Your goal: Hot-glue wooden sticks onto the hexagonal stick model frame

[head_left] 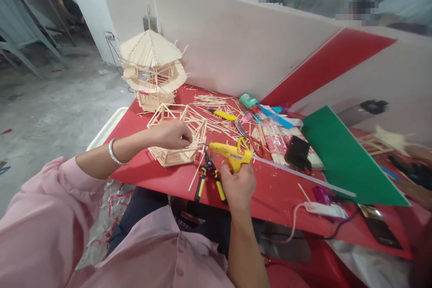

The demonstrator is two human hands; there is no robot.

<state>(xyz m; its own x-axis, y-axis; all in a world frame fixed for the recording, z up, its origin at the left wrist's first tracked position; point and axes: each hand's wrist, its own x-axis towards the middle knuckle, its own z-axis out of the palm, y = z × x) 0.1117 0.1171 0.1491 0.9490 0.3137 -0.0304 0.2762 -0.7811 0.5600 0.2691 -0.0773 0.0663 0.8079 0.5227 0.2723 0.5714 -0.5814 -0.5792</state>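
My right hand (238,184) grips a yellow hot glue gun (232,152), its nozzle pointing left and a long glue stick (303,175) trailing out of its back. Over an open frame of thin wooden sticks (173,156), my left hand (172,134) is closed, fingers curled down close to the nozzle. What those fingers pinch is hidden; a thin stick shows between them and the nozzle. Yellow-and-black pliers (209,175) lie just below the nozzle. Behind the frame stands a pagoda-like stick model (151,69) with a pointed roof.
Loose sticks (212,100), a yellow cutter (221,114), stick packets (276,141) and a black object (297,153) lie on the red table (270,193). A green board (351,162), power strip (326,209) and phone (380,227) are at right. A white partition (229,40) rises behind.
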